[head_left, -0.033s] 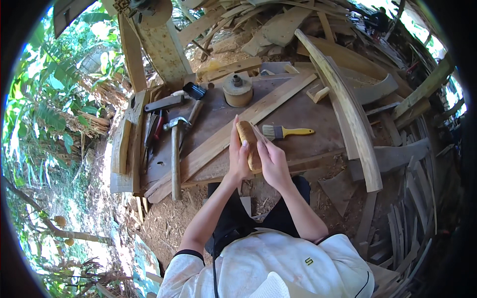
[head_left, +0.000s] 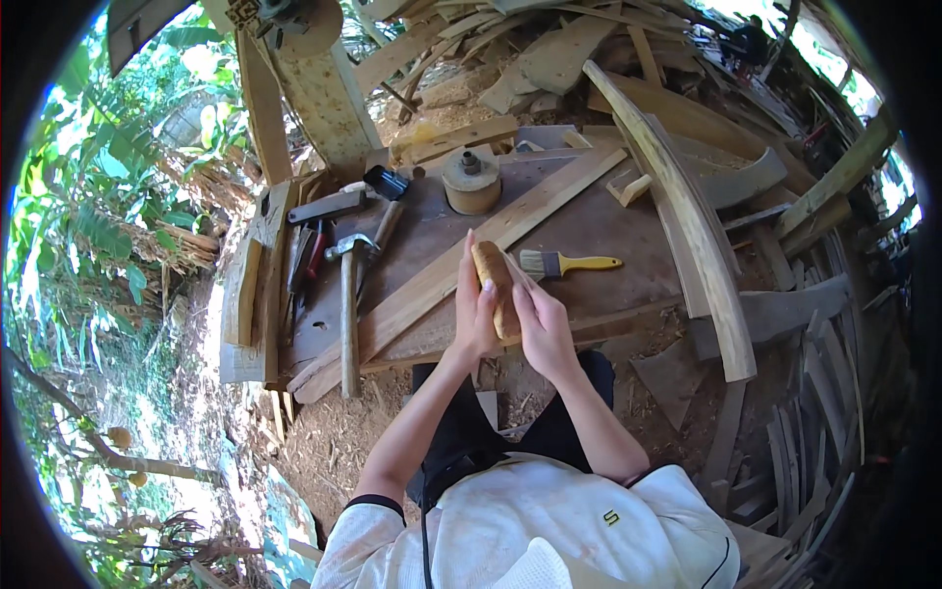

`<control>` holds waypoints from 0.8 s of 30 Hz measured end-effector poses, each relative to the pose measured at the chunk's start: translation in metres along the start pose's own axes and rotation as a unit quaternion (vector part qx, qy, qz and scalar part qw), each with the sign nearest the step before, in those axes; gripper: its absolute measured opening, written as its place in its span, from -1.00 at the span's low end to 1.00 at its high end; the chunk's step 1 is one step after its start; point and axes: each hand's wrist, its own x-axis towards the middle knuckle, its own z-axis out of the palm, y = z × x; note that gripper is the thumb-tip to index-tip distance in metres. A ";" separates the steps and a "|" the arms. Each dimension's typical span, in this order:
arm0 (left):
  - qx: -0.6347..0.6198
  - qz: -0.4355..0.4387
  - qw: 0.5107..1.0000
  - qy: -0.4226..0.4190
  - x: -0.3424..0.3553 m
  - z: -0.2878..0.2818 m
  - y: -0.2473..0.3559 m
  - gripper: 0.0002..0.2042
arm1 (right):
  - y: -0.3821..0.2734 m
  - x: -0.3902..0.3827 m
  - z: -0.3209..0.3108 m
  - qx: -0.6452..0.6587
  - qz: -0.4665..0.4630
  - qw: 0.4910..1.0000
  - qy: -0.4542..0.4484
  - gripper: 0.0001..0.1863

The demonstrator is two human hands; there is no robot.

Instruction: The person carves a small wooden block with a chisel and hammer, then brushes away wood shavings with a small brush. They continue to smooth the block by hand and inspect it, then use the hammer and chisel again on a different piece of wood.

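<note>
Between my two palms, over the near edge of the workbench [head_left: 422, 216], is a rounded, brown wooden block [head_left: 498, 294]. My left hand [head_left: 475, 306] presses flat along its left side, with the fingers pointing away from me. On the other side, my right hand [head_left: 544, 322] grips it with the thumb near the block and the fingers partly hidden. A paintbrush [head_left: 574, 262] with a yellow handle lies just beyond my right hand. Under and beyond the hands a long wooden plank [head_left: 432, 280] crosses the bench diagonally.
At the bench's left lie a claw hammer [head_left: 349, 314], a second wooden-handled tool [head_left: 385, 226] and red-handled pliers [head_left: 317, 250]. A round pot-like container [head_left: 472, 182] stands toward the back. A long curved timber [head_left: 677, 216] leans at the right. Scrap wood [head_left: 559, 64] is piled behind.
</note>
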 end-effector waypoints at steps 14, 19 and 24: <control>0.222 0.058 0.971 -0.068 0.005 0.010 0.019 -0.25 | 0.047 -0.041 -0.016 0.188 0.028 0.980 0.057 -0.41; 0.269 0.059 0.960 -0.059 0.008 0.016 0.019 -0.35 | 0.034 -0.035 -0.018 0.183 0.000 0.979 0.088 -0.45; 0.208 0.051 0.977 -0.018 0.006 0.014 0.011 -0.37 | 0.070 -0.029 -0.033 0.254 0.115 0.952 0.126 -0.43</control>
